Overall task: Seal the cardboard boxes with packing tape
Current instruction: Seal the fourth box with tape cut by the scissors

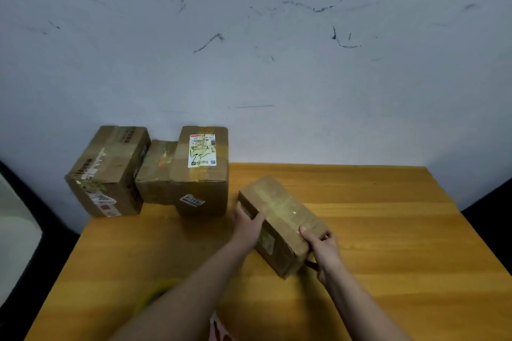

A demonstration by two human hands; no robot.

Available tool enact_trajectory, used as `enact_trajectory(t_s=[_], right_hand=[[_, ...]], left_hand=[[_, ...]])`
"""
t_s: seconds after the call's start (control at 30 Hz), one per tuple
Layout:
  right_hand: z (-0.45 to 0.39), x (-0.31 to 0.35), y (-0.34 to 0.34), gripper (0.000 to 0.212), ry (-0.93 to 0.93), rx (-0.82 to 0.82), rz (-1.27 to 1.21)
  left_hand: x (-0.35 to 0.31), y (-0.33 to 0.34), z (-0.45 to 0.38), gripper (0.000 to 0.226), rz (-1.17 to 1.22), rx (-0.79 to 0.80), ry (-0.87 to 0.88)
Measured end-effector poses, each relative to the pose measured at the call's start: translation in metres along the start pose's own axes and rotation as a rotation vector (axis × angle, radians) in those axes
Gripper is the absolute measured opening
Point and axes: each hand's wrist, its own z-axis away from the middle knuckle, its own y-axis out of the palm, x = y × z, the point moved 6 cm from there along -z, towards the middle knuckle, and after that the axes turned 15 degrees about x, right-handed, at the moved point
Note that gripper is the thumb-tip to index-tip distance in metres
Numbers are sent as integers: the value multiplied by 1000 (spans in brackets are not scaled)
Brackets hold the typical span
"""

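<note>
- A blurred yellow ring-shaped object [155, 292] lies on the orange-brown wooden desk [388, 230] at the near left edge, partly hidden behind the left forearm (too blurred to identify with certainty).
- Right hand [322, 248]: fingers curled round the near end of the small oblong brown cardboard box [279, 219], thumb on its top face.
- Left hand [246, 220]: fingers and thumb wrapped on the box's left side, nearer its far end.
- The oblong box rests on the desk at mid-depth, set diagonally; a glossy strip runs along its top (apparently tape).
- Far left, against the scuffed white wall [277, 50]: three larger taped cardboard boxes [155, 171] clustered together, touching, bearing shipping labels.
</note>
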Motion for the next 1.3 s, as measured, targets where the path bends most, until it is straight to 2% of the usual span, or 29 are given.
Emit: enact_trajectory(t_s=[0.07, 0.13, 0.2, 0.37, 0.47, 0.57, 0.7, 0.87, 0.97, 1.17, 1.3], right_hand=[[-11, 9, 10, 91, -1, -95, 69], [-15, 18, 22, 84, 42, -158, 94], [-25, 22, 36, 80, 86, -171, 75], [-44, 37, 79, 73, 106, -119, 46], [-53, 41, 97, 70, 111, -115, 23], [-62, 40, 109, 71, 119, -116, -36], [-71, 43, 123, 60, 123, -107, -106], [-98, 33, 137, 41, 94, -41, -195], [-89, 45, 139, 40, 60, -9, -203], [-91, 53, 132, 38, 47, 41, -120], [-81, 48, 124, 49, -15, 18, 48]], left_hand=[[11, 16, 0, 79, 25, 54, -80], [17, 27, 0, 73, 36, 129, -168], [13, 30, -4, 68, 57, 168, -174], [-2, 2, -20, 62, 228, 88, -104], [-5, -14, -26, 60, 252, 28, -87], [0, -27, -27, 54, 172, -23, -89], [9, -41, -25, 46, 14, -54, -107], [10, -53, -28, 52, -57, -74, -83], [12, -57, -27, 53, -98, -74, -77], [19, -69, -21, 48, -152, -88, -38], [16, -83, -4, 39, -352, -126, 51]])
